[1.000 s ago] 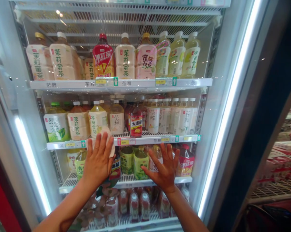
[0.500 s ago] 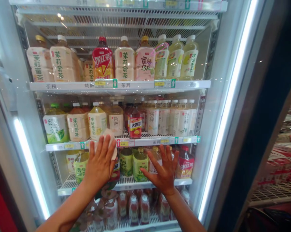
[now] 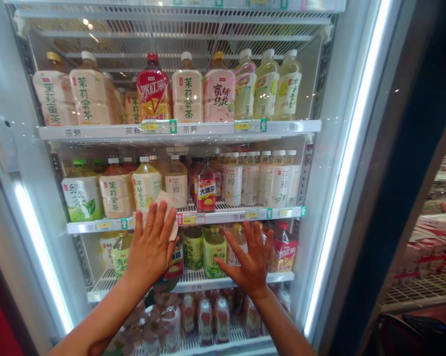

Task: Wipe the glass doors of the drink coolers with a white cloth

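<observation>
My left hand [image 3: 151, 242] lies flat with fingers stretched on the glass door [image 3: 223, 136] of a drinks cooler. Under its palm and fingers it holds a pale tissue [image 3: 173, 230], whose edges show above and to the right of the fingers. My right hand [image 3: 248, 264] rests on the same glass further right, fingers spread, holding nothing. Behind the glass near my hands are a green-labelled bottle [image 3: 213, 252], a dark red tea bottle [image 3: 206, 188] and a pink-red labelled bottle [image 3: 284, 249]. Part of the lower shelf is hidden by my hands.
Large tea bottles [image 3: 187, 91] line the upper shelf, with price tags along the shelf edge [image 3: 208, 129]. Small bottles [image 3: 205, 321] stand at the bottom. Bright light strips [image 3: 350, 163] run down both sides. Outside, at right, are racks of packaged goods [image 3: 426, 242].
My left hand and the tissue have shifted very slightly up and left. My right hand stays almost in place. The view has moved a little, and the shelves appear slightly further left.
</observation>
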{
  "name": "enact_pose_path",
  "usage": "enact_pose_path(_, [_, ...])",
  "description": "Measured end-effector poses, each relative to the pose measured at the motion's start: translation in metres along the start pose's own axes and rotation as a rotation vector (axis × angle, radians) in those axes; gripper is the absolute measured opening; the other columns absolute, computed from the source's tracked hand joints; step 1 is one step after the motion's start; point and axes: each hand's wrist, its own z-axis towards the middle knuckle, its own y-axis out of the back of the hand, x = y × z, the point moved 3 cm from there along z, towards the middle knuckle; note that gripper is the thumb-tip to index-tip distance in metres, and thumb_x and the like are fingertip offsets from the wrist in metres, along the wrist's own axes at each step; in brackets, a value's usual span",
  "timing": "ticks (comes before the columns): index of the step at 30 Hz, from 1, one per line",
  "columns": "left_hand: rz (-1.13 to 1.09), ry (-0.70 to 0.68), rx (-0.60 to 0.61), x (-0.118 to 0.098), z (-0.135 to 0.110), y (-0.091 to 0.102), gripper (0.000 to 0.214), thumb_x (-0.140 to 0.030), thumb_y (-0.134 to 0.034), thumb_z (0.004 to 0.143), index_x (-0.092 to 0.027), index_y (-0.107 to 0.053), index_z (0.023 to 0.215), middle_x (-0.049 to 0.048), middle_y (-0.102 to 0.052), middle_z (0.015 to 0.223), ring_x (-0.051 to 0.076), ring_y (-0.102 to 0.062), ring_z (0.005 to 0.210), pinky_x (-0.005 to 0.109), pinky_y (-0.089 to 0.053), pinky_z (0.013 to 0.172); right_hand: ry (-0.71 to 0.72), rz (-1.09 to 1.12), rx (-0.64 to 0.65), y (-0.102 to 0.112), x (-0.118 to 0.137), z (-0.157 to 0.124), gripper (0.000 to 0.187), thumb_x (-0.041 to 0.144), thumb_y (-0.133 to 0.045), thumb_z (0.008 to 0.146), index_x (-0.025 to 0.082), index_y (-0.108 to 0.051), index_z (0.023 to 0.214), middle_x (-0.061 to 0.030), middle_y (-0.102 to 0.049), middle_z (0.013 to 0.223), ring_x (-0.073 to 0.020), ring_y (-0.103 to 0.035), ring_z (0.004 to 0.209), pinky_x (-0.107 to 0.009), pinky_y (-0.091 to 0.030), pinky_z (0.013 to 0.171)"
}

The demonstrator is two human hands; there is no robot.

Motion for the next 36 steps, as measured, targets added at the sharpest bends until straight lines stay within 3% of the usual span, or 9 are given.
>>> enact_pose_path(2, [0.009, 0.013, -0.005, -0.007, 0.007, -0.003, 0.077, -0.035, -0.046, 0.097, -0.01, -0.012, 0.162, 0.0129, -0.001, 0.171, 0.031, 0.0, 0.16, 0.054, 0.0, 0.13, -0.012, 0.015, -0.008, -0.001, 0.0, 0.0, 0.077, 0.056, -0.069, 0.089, 0.036, -0.037, 0.156, -0.0038, -0.021, 0.17, -0.0337, -0.024, 0.156, -0.064, -0.013, 0.127])
enact_pose_path(7, [-0.017, -0.266, 0.078, -0.067, -0.082, -0.021, 0.071, -0.035, -0.037, 0.1, -0.015, -0.011, 0.162, 0.005, -0.003, 0.172, 0.022, -0.002, 0.16, 0.046, -0.001, 0.131, -0.035, 0.045, -0.018, -0.001, 0.0, -0.002, 0.07, 0.058, -0.07, 0.088, 0.034, -0.048, 0.15, -0.0035, -0.023, 0.17, -0.0333, -0.025, 0.156, -0.064, -0.013, 0.127])
enact_pose_path(9, [-0.025, -0.334, 0.093, -0.073, -0.092, -0.021, 0.07, -0.034, -0.038, 0.099, -0.017, -0.013, 0.162, 0.0025, -0.005, 0.172, 0.02, -0.003, 0.16, 0.044, -0.002, 0.132, -0.041, 0.051, -0.02, -0.001, 0.0, -0.004, 0.068, 0.059, -0.07, 0.087, 0.034, -0.051, 0.147, -0.0037, -0.023, 0.17, -0.0335, -0.026, 0.155, -0.064, -0.013, 0.127])
enact_pose_path(14, [0.006, -0.145, 0.09, -0.044, -0.008, -0.011, 0.077, -0.035, -0.048, 0.096, -0.012, -0.016, 0.161, 0.0108, -0.01, 0.171, 0.029, -0.002, 0.16, 0.053, -0.001, 0.131, -0.039, 0.05, -0.015, -0.005, -0.004, -0.004, 0.07, 0.06, -0.071, 0.086, 0.034, -0.05, 0.148, -0.0053, -0.025, 0.169, -0.0351, -0.027, 0.155, -0.066, -0.013, 0.126])
enact_pose_path(17, [-0.014, -0.09, 0.052, -0.053, 0.023, -0.01, 0.08, -0.038, -0.051, 0.095, -0.012, -0.016, 0.161, 0.0119, -0.008, 0.171, 0.03, -0.001, 0.16, 0.054, 0.001, 0.13, -0.042, 0.061, -0.016, -0.003, -0.004, -0.003, 0.073, 0.056, -0.071, 0.087, 0.036, -0.046, 0.152, -0.0048, -0.025, 0.169, -0.0354, -0.027, 0.155, -0.067, -0.012, 0.127])
enact_pose_path(22, [-0.153, -0.13, 0.019, -0.089, 0.021, -0.015, 0.077, -0.032, -0.055, 0.095, -0.022, -0.018, 0.162, 0.0072, -0.009, 0.171, 0.026, -0.008, 0.159, 0.05, -0.004, 0.131, -0.222, 0.184, 0.004, 0.02, 0.027, -0.003, 0.07, 0.027, -0.052, 0.098, 0.026, -0.024, 0.162, -0.0093, -0.02, 0.171, -0.0343, -0.024, 0.156, -0.067, -0.029, 0.122])
enact_pose_path(26, [-0.253, -0.124, -0.088, -0.095, 0.039, -0.013, 0.085, -0.027, -0.051, 0.097, -0.016, 0.001, 0.163, 0.0084, 0.002, 0.171, 0.025, -0.006, 0.16, 0.045, -0.021, 0.129, -0.359, 0.311, 0.08, 0.023, 0.064, 0.0, 0.068, 0.038, -0.023, 0.105, 0.008, -0.004, 0.163, -0.0175, -0.008, 0.172, -0.0311, -0.019, 0.158, -0.053, -0.045, 0.116])
enact_pose_path(30, [-0.239, -0.083, -0.086, -0.08, 0.042, -0.003, 0.082, -0.028, -0.052, 0.097, -0.012, -0.004, 0.162, 0.0094, 0.001, 0.172, 0.029, -0.003, 0.159, 0.049, -0.022, 0.129, -0.253, 0.343, 0.203, 0.006, 0.072, 0.012, 0.077, 0.052, -0.014, 0.104, 0.006, 0.003, 0.163, -0.0184, -0.003, 0.172, -0.0332, -0.011, 0.159, -0.056, -0.037, 0.12])
enact_pose_path(36, [-0.295, 0.05, 0.054, -0.04, 0.007, 0.023, 0.085, -0.041, -0.063, 0.092, -0.02, -0.019, 0.162, 0.01, -0.012, 0.171, 0.031, -0.007, 0.159, 0.055, -0.01, 0.13, -0.196, 0.118, 0.312, -0.008, 0.068, 0.025, 0.071, 0.058, -0.023, 0.103, 0.022, -0.017, 0.164, -0.0169, 0.003, 0.172, -0.0462, 0.0, 0.157, -0.081, -0.015, 0.115])
